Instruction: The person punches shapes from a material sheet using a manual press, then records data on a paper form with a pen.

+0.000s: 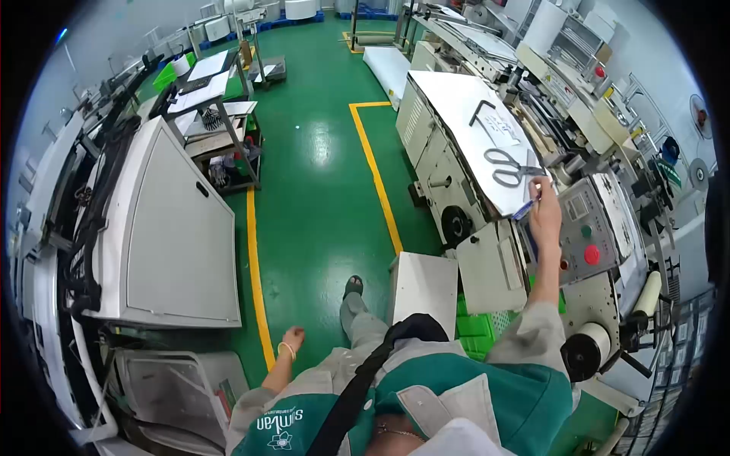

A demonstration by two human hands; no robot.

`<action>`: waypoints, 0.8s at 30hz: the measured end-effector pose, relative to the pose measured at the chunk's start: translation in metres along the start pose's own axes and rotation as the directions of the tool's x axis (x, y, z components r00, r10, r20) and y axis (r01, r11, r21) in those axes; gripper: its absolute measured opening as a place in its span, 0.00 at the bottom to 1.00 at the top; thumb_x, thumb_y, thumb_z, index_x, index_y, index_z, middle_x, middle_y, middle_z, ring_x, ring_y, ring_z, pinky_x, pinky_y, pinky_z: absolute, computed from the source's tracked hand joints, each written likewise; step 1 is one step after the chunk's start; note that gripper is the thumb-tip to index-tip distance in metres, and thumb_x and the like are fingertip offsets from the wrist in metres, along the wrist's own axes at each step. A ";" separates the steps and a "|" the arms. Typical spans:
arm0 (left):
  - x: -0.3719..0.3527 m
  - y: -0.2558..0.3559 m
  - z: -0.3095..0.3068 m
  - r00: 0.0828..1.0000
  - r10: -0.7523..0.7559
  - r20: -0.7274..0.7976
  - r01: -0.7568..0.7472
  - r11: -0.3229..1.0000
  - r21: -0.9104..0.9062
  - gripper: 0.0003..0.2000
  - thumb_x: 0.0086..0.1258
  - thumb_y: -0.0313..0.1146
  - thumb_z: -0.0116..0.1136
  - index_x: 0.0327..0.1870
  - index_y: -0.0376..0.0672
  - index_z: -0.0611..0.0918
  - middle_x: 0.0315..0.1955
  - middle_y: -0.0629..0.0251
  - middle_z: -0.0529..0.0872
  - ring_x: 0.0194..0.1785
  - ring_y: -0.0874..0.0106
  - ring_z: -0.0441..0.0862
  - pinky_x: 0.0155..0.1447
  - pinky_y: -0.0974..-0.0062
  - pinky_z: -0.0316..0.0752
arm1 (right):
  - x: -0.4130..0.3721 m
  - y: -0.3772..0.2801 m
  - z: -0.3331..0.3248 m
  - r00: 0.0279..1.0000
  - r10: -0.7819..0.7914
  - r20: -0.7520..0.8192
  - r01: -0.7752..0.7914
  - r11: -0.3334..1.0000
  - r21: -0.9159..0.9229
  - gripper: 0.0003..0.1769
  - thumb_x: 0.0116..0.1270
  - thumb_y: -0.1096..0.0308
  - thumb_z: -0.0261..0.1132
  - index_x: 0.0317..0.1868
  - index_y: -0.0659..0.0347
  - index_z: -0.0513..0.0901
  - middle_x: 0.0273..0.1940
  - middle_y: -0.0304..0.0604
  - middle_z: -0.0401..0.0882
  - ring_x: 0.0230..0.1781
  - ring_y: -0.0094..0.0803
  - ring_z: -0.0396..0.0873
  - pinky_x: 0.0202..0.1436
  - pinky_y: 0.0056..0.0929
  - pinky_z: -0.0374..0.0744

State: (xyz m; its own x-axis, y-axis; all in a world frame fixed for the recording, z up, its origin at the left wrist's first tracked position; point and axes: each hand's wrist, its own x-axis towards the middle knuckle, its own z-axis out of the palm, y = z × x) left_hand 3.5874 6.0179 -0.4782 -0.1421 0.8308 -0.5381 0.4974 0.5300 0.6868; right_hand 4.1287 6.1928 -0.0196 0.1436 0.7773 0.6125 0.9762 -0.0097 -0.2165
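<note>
Worker's uniform (487, 387): foreground. Right hand (544, 216): fingers pinching blue pen-like item (523, 210). Scissors (511, 169): set down, unheld. Paper (499, 131): already marked. Left hand (293, 337): lowered; finger state cannot be determined.

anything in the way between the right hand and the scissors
Nothing visible stands between the right hand and the scissors; they lie on the white surface right by its fingers. The hand does already hold a slim blue object.

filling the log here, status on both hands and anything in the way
Right hand holding blue item; left hand low, nothing visible in it; scissors close beside right hand.
</note>
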 end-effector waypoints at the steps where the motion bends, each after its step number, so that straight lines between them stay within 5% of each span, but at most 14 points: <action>1: 0.015 -0.013 0.000 1.000 -0.019 -0.011 0.020 0.997 0.081 0.14 0.59 0.37 0.52 0.41 0.40 0.82 0.31 0.53 0.85 0.36 0.60 0.83 0.43 0.67 0.76 | 0.029 0.019 0.017 0.996 0.049 0.079 -0.043 0.996 -0.082 0.07 0.70 0.65 0.50 0.45 0.54 0.71 0.36 0.55 0.74 0.37 0.51 0.74 0.38 0.46 0.71; 3: 0.025 -0.028 -0.018 0.987 -0.158 -0.012 0.158 0.980 0.120 0.18 0.54 0.41 0.61 0.43 0.40 0.83 0.31 0.57 0.86 0.37 0.65 0.84 0.43 0.68 0.77 | 0.076 0.072 0.051 0.951 0.153 0.269 -0.069 0.951 -0.300 0.11 0.66 0.69 0.50 0.48 0.49 0.70 0.42 0.56 0.73 0.44 0.54 0.74 0.43 0.47 0.72; 6: 0.051 -0.006 -0.055 0.941 -0.337 -0.026 0.334 0.917 0.219 0.17 0.55 0.40 0.59 0.42 0.40 0.83 0.31 0.55 0.85 0.38 0.62 0.83 0.44 0.67 0.76 | 0.143 0.087 0.091 0.814 0.424 0.398 -0.182 0.836 -0.518 0.34 0.55 0.73 0.59 0.63 0.44 0.63 0.51 0.57 0.72 0.52 0.54 0.72 0.53 0.47 0.72; 8: 0.074 0.014 -0.065 0.926 -0.376 -0.036 0.374 0.901 0.222 0.16 0.55 0.40 0.57 0.41 0.40 0.83 0.32 0.53 0.85 0.39 0.60 0.83 0.44 0.66 0.76 | 0.170 0.070 0.108 0.912 0.103 0.397 -0.051 0.989 -0.140 0.45 0.50 0.68 0.65 0.69 0.42 0.55 0.58 0.64 0.66 0.57 0.57 0.67 0.59 0.46 0.69; 9: 0.091 0.027 -0.066 0.926 -0.375 -0.037 0.374 0.903 0.209 0.16 0.56 0.39 0.57 0.41 0.39 0.83 0.32 0.52 0.85 0.39 0.59 0.83 0.45 0.66 0.75 | 0.182 0.077 0.136 0.898 -0.028 0.438 0.002 0.998 0.060 0.54 0.44 0.63 0.69 0.71 0.41 0.49 0.64 0.71 0.55 0.64 0.63 0.58 0.64 0.51 0.61; 12: 0.148 0.069 -0.068 0.941 -0.336 -0.050 0.339 0.931 0.133 0.15 0.57 0.38 0.55 0.40 0.39 0.83 0.32 0.50 0.85 0.40 0.56 0.82 0.46 0.64 0.75 | 0.215 0.077 0.183 0.635 0.338 0.695 -0.216 0.941 -0.261 0.64 0.37 0.52 0.69 0.72 0.38 0.37 0.68 0.73 0.39 0.69 0.70 0.41 0.68 0.62 0.46; 14: 0.187 0.098 -0.069 0.956 -0.284 -0.067 0.289 0.955 0.071 0.14 0.57 0.38 0.53 0.39 0.39 0.83 0.32 0.48 0.84 0.41 0.54 0.82 0.46 0.64 0.74 | 0.227 0.113 0.204 0.633 0.344 0.693 -0.379 0.919 -0.110 0.62 0.38 0.53 0.65 0.73 0.42 0.38 0.68 0.74 0.40 0.69 0.69 0.42 0.70 0.49 0.50; 15: 0.211 0.111 -0.070 0.964 -0.254 -0.075 0.259 0.964 0.060 0.14 0.57 0.37 0.53 0.38 0.39 0.83 0.32 0.47 0.84 0.41 0.53 0.82 0.46 0.63 0.74 | 0.235 0.109 0.209 0.596 0.421 0.683 -0.386 0.897 -0.216 0.60 0.38 0.54 0.65 0.73 0.47 0.41 0.67 0.76 0.43 0.68 0.68 0.46 0.70 0.43 0.55; 17: 0.259 0.149 -0.083 0.982 -0.180 -0.064 0.187 0.975 0.118 0.14 0.57 0.37 0.52 0.39 0.40 0.84 0.34 0.46 0.84 0.43 0.53 0.81 0.49 0.63 0.74 | 0.247 0.105 0.209 0.601 0.510 0.616 -0.326 0.859 -0.394 0.53 0.42 0.63 0.60 0.72 0.52 0.46 0.58 0.68 0.66 0.59 0.59 0.67 0.62 0.42 0.67; 18: 0.287 0.164 -0.090 0.989 -0.140 -0.052 0.146 0.975 0.166 0.14 0.57 0.38 0.53 0.40 0.41 0.84 0.35 0.46 0.84 0.45 0.54 0.81 0.51 0.64 0.74 | 0.247 0.099 0.215 0.693 0.535 0.484 -0.243 0.805 -0.541 0.47 0.45 0.66 0.59 0.70 0.54 0.54 0.47 0.62 0.76 0.49 0.56 0.75 0.55 0.44 0.73; 20: 0.339 0.186 -0.098 0.978 -0.206 0.013 0.200 0.961 0.192 0.16 0.56 0.39 0.53 0.42 0.40 0.83 0.39 0.47 0.83 0.48 0.54 0.80 0.53 0.64 0.73 | 0.252 0.106 0.219 0.722 0.499 0.480 -0.134 0.781 -0.610 0.31 0.53 0.71 0.56 0.62 0.56 0.69 0.41 0.63 0.78 0.44 0.56 0.77 0.48 0.45 0.76; 21: 0.371 0.199 -0.103 0.967 -0.247 0.067 0.231 0.955 0.186 0.17 0.56 0.39 0.54 0.42 0.40 0.83 0.41 0.47 0.83 0.49 0.54 0.80 0.53 0.64 0.73 | 0.264 0.099 0.212 0.673 0.575 0.465 -0.220 0.756 -0.617 0.27 0.55 0.72 0.54 0.58 0.59 0.73 0.41 0.64 0.78 0.45 0.56 0.76 0.49 0.44 0.76; 23: 0.430 0.210 -0.119 0.958 -0.264 0.110 0.240 0.951 0.194 0.20 0.56 0.42 0.55 0.46 0.40 0.82 0.44 0.46 0.82 0.48 0.51 0.79 0.53 0.64 0.73 | 0.265 0.117 0.200 0.746 0.588 0.312 -0.390 0.766 -0.511 0.24 0.57 0.75 0.52 0.56 0.70 0.71 0.47 0.66 0.75 0.50 0.55 0.74 0.54 0.40 0.73; 24: 0.463 0.214 -0.122 0.954 -0.277 0.112 0.248 0.944 0.216 0.18 0.56 0.41 0.55 0.44 0.40 0.82 0.43 0.47 0.82 0.47 0.52 0.80 0.51 0.64 0.74 | 0.252 0.166 0.199 0.800 0.576 0.170 -0.519 0.805 -0.288 0.21 0.62 0.71 0.55 0.55 0.72 0.70 0.48 0.60 0.76 0.53 0.50 0.74 0.56 0.38 0.70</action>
State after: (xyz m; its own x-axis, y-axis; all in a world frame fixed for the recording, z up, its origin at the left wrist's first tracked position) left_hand 3.5234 6.5372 -0.5207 -0.1772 0.6271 -0.7586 0.6196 0.6699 0.4090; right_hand 4.2948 6.5122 -0.0526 0.6495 0.7228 0.2362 0.7582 -0.5923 -0.2726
